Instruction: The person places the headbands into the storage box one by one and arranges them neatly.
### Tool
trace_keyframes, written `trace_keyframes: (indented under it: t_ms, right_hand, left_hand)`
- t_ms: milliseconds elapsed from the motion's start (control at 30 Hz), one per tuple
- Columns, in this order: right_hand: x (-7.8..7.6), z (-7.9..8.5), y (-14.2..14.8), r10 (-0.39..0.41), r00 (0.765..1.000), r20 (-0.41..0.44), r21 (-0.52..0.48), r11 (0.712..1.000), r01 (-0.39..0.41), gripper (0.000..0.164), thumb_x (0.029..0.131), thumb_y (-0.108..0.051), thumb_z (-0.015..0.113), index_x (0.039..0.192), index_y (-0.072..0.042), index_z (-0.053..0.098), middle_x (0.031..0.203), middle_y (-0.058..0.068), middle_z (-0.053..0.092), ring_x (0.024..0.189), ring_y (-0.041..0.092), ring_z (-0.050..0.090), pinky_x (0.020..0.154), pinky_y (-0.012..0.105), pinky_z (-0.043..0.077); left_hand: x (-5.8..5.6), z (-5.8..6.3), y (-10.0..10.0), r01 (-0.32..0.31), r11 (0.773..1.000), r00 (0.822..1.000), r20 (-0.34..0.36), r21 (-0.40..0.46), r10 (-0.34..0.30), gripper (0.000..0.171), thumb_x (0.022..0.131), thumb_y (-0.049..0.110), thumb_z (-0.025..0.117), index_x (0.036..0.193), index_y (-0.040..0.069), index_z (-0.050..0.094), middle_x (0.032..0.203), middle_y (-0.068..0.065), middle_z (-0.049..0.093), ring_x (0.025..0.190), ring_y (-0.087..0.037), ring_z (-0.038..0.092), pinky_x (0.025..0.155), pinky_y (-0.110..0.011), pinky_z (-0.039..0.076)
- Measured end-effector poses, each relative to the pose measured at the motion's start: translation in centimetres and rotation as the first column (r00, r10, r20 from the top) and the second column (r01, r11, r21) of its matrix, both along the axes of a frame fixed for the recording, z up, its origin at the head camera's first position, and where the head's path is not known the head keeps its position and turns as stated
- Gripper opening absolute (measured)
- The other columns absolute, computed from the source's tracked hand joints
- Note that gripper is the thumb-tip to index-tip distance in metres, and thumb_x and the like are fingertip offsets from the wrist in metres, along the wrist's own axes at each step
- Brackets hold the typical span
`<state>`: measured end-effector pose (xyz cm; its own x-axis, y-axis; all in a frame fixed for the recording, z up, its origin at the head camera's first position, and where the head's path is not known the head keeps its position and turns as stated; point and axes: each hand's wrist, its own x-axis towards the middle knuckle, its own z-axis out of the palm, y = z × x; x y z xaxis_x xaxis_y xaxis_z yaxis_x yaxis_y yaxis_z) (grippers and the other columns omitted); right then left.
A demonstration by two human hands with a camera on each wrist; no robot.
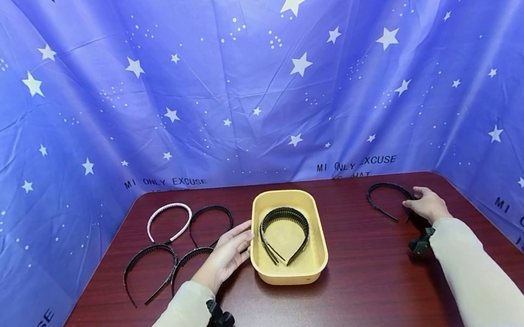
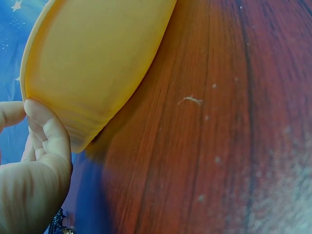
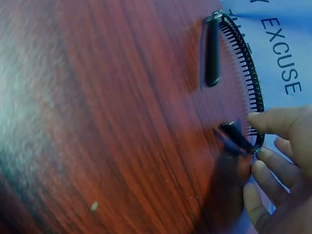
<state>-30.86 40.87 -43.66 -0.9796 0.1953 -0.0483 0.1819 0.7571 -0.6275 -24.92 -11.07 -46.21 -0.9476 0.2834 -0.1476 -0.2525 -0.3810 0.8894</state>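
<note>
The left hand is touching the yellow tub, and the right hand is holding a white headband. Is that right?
Not quite: the right hand is holding a black headband, not a white one, as the right wrist view shows. The left hand is touching the yellow tub.

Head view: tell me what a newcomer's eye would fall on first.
Probably the blue star-printed curtain filling the background, then the yellow bin at centre, with black headbands inside and the left hand at its left rim. At right, the right hand pinches another black headband. A lone pale headband stands out at left.
</note>
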Motion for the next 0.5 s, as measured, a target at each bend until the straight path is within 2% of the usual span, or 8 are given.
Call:
trace_keyframes:
  t_ms: [100,200,400,500]
  right_hand:
    - [-0.1,0.0,0.0,-0.007,1.0,0.01,-0.024,1.0,0.007,0.071,0.096,-0.018,0.06,0.149,0.014,0.024,0.145,0.037,0.036,0.135,0.056,0.027,0.112,0.061,0.024]
    - [-0.1,-0.2,-0.1,-0.061,0.998,0.027,-0.087,0.994,0.063,0.07,0.096,-0.017,0.059,0.15,0.012,0.025,0.147,0.034,0.036,0.138,0.053,0.025,0.113,0.059,0.024]
    - [0.0,-0.2,-0.8,-0.199,0.98,0.025,-0.216,0.956,0.199,0.068,0.096,-0.018,0.06,0.151,0.009,0.03,0.146,0.029,0.039,0.138,0.046,0.034,0.113,0.053,0.03]
    - [-0.1,-0.2,-1.1,-0.256,0.966,0.041,-0.245,0.934,0.258,0.066,0.095,-0.02,0.06,0.15,0.007,0.035,0.15,0.028,0.038,0.139,0.047,0.03,0.111,0.053,0.032]
  left_hand:
    - [0.0,0.0,0.0,-0.001,1.0,1.0,-0.003,-0.001,0.001,0.055,0.099,0.001,0.054,0.151,-0.001,0.036,0.119,-0.009,0.062,0.103,-0.015,0.061,0.087,-0.028,0.053]
    - [0.0,0.0,0.0,0.003,1.0,1.0,-0.003,-0.005,-0.003,0.056,0.099,0.001,0.055,0.151,-0.001,0.037,0.123,-0.011,0.061,0.106,-0.016,0.06,0.089,-0.03,0.052]
    - [0.1,0.0,0.0,0.004,1.0,1.0,-0.005,-0.013,-0.004,0.056,0.099,0.002,0.055,0.151,-0.001,0.037,0.124,-0.012,0.061,0.107,-0.016,0.06,0.091,-0.031,0.052]
    - [0.1,0.2,0.0,-0.001,1.0,1.0,-0.006,-0.017,0.001,0.055,0.099,0.002,0.055,0.151,-0.001,0.037,0.122,-0.011,0.062,0.105,-0.015,0.061,0.09,-0.03,0.052]
